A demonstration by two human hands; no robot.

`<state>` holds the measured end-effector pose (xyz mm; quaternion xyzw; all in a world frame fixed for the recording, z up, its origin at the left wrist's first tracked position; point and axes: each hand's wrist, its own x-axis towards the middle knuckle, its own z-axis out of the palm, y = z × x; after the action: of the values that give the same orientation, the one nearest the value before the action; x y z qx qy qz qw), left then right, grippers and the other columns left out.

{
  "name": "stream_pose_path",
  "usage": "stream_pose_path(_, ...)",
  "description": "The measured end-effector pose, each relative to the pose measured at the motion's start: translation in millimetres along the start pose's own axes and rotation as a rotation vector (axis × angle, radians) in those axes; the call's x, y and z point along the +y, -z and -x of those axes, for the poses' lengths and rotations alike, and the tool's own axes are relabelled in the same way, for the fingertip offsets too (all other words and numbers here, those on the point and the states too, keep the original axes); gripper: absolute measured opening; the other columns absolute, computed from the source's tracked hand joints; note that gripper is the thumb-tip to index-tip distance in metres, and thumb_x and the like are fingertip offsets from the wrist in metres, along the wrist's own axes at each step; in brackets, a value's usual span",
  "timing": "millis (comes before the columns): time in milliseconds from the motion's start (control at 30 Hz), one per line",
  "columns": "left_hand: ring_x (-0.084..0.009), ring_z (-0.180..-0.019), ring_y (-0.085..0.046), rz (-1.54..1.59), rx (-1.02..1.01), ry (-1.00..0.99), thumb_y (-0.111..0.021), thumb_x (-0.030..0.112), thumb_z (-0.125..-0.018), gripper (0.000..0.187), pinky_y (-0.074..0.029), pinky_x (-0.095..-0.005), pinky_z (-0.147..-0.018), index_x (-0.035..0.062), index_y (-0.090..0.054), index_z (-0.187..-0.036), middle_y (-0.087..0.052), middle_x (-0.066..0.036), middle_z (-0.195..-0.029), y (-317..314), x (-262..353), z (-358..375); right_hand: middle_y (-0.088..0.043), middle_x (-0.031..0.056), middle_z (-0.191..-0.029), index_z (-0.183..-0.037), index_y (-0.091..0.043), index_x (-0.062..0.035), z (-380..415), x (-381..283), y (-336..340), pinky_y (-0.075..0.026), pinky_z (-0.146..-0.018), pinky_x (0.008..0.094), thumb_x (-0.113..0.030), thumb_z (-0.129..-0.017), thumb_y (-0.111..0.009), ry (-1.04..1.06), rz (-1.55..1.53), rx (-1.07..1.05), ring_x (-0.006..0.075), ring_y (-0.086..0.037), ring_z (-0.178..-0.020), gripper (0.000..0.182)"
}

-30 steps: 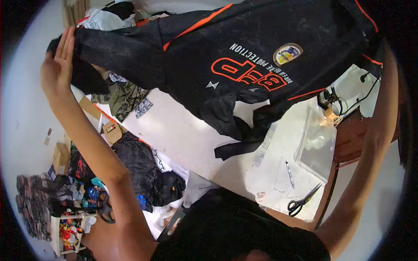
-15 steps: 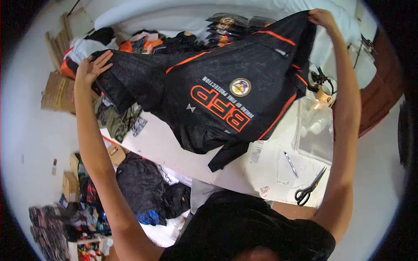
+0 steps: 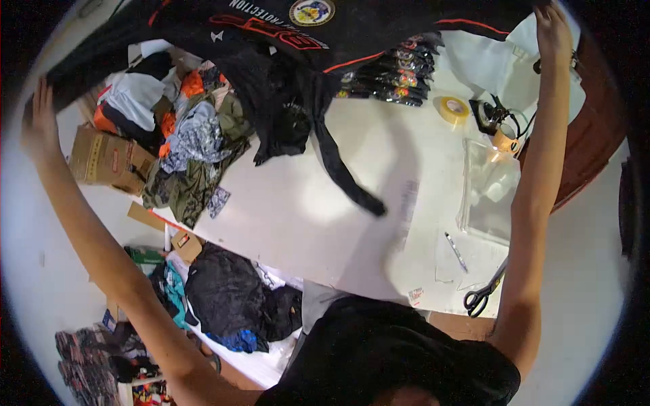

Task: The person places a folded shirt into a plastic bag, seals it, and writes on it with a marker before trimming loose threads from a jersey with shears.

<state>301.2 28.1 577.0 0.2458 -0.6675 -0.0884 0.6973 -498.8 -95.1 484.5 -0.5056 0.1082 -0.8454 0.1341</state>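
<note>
Currently laying the left hand [image 3: 40, 125] along one end of a black shirt [image 3: 379, 27] at the upper left edge of the frame, holding the fingers straight and hiding the thumb, so giving no way of telling pinching from propping. Just inward, seeing a cardboard box [image 3: 112, 159] and a heap of clothes [image 3: 203, 135] beneath the stretched cloth. Spreading the black shirt across the whole top of the frame, running past its upper edge, and dangling a narrow dark strip [image 3: 338, 162], perhaps a sleeve, in front of the white table [image 3: 305, 230]. Judging by the drape, probably handling light, soft and limp, folding and swinging easily, hardly being fragile, maybe slipping in a loose grip. Best taking hold by seams near both outer ends, sparing the orange lettering [image 3: 271, 32] and round emblem [image 3: 312, 11] from creasing. Farther right, seeing glossy packets [image 3: 399, 71] at upper middle, then a roll of tape [image 3: 453, 109], and lower down a pen [image 3: 456, 252] and scissors [image 3: 478, 302]. At upper right, gripping the opposite end with the right hand [image 3: 555, 37], curling the fingers and seemingly pinching the cloth's edge.
</note>
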Motion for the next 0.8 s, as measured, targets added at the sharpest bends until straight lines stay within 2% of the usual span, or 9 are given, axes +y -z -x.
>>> stream_pose_path(100,-0.0441,-0.136,-0.013,0.226,0.228,0.192,-0.030,0.020,-0.095,0.056,-0.015,-0.0543,-0.113,-0.0102,-0.013,-0.139,-0.014,-0.033,-0.145,31.1,4.7,98.0,-0.061,0.0028,-0.080,-0.095,-0.061,0.0020,112.0,-10.6,25.4,-0.044,-0.068,0.0272,-0.023,-0.087,-0.062,0.022,0.399,-0.039,0.0119,-0.054,-0.072,0.027)
stream_pose_path(133,-0.0452,-0.135,-0.017,0.275,0.284,0.264,-0.038,0.017,-0.094,0.055,-0.019,-0.0550,-0.112,-0.0110,-0.018,-0.137,-0.016,-0.035,-0.144,41.1,2.9,135.7,-0.057,0.0004,-0.079,-0.097,-0.060,0.0006,153.5,-5.9,28.5,-0.042,-0.067,0.0253,-0.025,-0.088,-0.062,-0.229,0.119,0.107,0.0105,-0.051,-0.071,0.027)
stream_pose_path(233,-0.0479,-0.124,-0.037,0.206,0.634,0.489,-0.049,0.018,-0.090,0.051,-0.037,-0.0542,-0.103,-0.0095,-0.033,-0.130,-0.037,-0.035,-0.132,25.2,-19.0,252.0,-0.057,0.0017,-0.080,-0.088,-0.061,-0.0072,279.1,9.8,61.4,-0.037,-0.062,0.0222,-0.015,-0.086,-0.060,-0.472,0.755,0.085,0.0102,-0.050,-0.070,0.008)
stream_pose_path(267,-0.0396,-0.115,-0.050,0.153,0.561,0.595,-0.043,0.029,-0.093,0.052,-0.044,-0.0503,-0.097,-0.0052,-0.035,-0.130,-0.045,-0.031,-0.124,47.5,-47.5,301.0,-0.057,0.0011,-0.082,-0.086,-0.061,-0.0070,320.2,33.3,83.4,-0.036,-0.061,0.0212,-0.010,-0.085,-0.057,-0.240,0.794,-0.075,0.0097,-0.049,-0.070,0.006)
stream_pose_path(300,-0.0347,-0.106,-0.056,0.106,0.711,0.693,-0.042,0.030,-0.093,0.045,-0.050,-0.0448,-0.092,-0.0049,-0.043,-0.121,-0.055,-0.023,-0.110,27.0,-58.4,335.2,-0.056,-0.0009,-0.080,-0.085,-0.061,-0.0056,365.9,33.7,75.4,-0.037,-0.063,0.0208,-0.006,-0.085,-0.054,-0.464,0.717,0.005,0.0084,-0.048,-0.072,0.007)
stream_pose_path(400,-0.0207,-0.083,-0.061,0.067,0.450,1.089,-0.051,0.019,-0.087,0.017,-0.050,-0.0297,-0.064,0.0072,-0.053,-0.099,-0.059,-0.008,-0.093,35.2,-117.0,449.8,-0.057,0.0017,-0.077,-0.083,-0.061,-0.0014,469.5,44.6,58.7,-0.040,-0.064,0.0221,0.005,-0.079,-0.049,-0.799,0.604,-0.002,0.0083,-0.051,-0.072,0.014)
stream_pose_path(433,-0.0206,-0.080,-0.060,-0.401,0.326,1.149,-0.055,0.014,-0.086,0.022,-0.049,-0.0288,-0.067,0.0025,-0.053,-0.105,-0.059,-0.009,-0.088,-2.0,-117.7,466.1,-0.059,0.0037,-0.079,-0.084,-0.061,-0.0001,492.0,46.6,52.4,-0.042,-0.065,0.0231,0.007,-0.077,-0.049,-0.881,0.594,0.038,0.0096,-0.053,-0.073,0.016)
stream_pose_path(600,-0.0419,-0.121,-0.044,-0.865,-0.191,0.616,-0.068,0.027,-0.081,0.062,-0.034,-0.0439,-0.102,-0.0011,-0.044,-0.130,-0.048,-0.028,-0.128,-133.1,-130.5,536.0,-0.063,0.0123,-0.102,-0.102,-0.060,0.0012,569.6,43.2,47.0,-0.048,-0.083,0.0280,-0.010,-0.081,-0.066,-0.962,0.734,0.111,0.0176,-0.061,-0.092,0.024)
stream_pose_path(800,-0.0422,-0.134,-0.025,-0.827,-0.750,0.450,-0.058,0.045,-0.085,0.064,-0.016,-0.0600,-0.106,0.0120,-0.042,-0.137,-0.029,-0.021,-0.145,-240.1,-129.9,576.6,-0.054,0.0191,-0.121,-0.101,-0.062,-0.0027,571.7,-1.9,42.2,-0.043,-0.093,0.0357,-0.006,-0.074,-0.069,-0.613,0.994,-0.492,0.0344,-0.055,-0.109,0.028)
